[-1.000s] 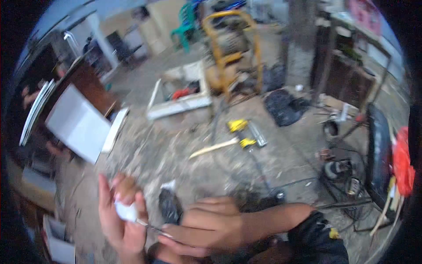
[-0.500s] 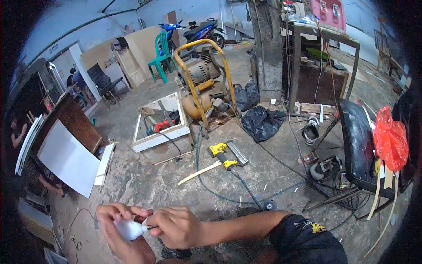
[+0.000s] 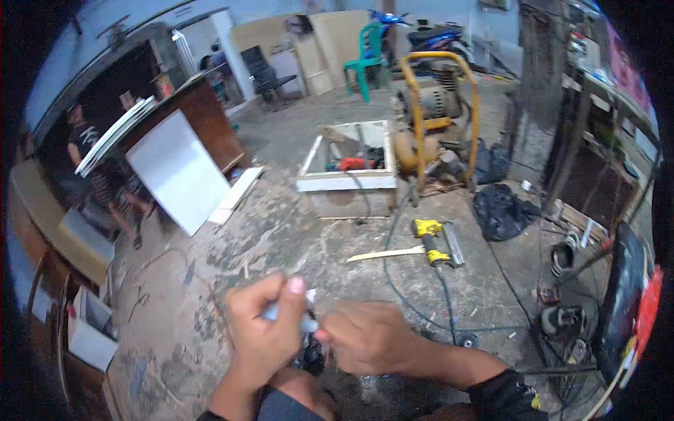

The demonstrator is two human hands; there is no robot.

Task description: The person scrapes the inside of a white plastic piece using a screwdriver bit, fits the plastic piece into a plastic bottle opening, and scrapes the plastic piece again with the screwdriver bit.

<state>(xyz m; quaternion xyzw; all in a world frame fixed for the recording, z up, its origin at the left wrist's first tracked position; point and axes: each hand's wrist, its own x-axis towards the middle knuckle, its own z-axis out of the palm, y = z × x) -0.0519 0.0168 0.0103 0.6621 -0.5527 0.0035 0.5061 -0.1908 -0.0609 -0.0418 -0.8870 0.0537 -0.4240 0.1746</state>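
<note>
A small white bottle [image 3: 270,311] is wrapped in the fingers of my left hand [image 3: 263,326], its narrow tip pointing right. Close beside that tip, my right hand [image 3: 365,337] is closed in a pinch; what it holds is too small and blurred to make out. Both hands are low in the view, above the concrete floor. Below and between them a dark object [image 3: 309,354] is partly hidden.
A yellow and black nail gun [image 3: 432,242] lies on the floor with a hose, near a wood strip [image 3: 386,254]. Behind are a white-edged box [image 3: 347,184] of tools, a compressor [image 3: 435,105] and black bags [image 3: 502,210]. A person [image 3: 88,137] is at the left.
The view has swung left, so the room's objects sit further right. My left hand has turned and closed around the bottle, with its back now showing. My right hand stays by the tip.
</note>
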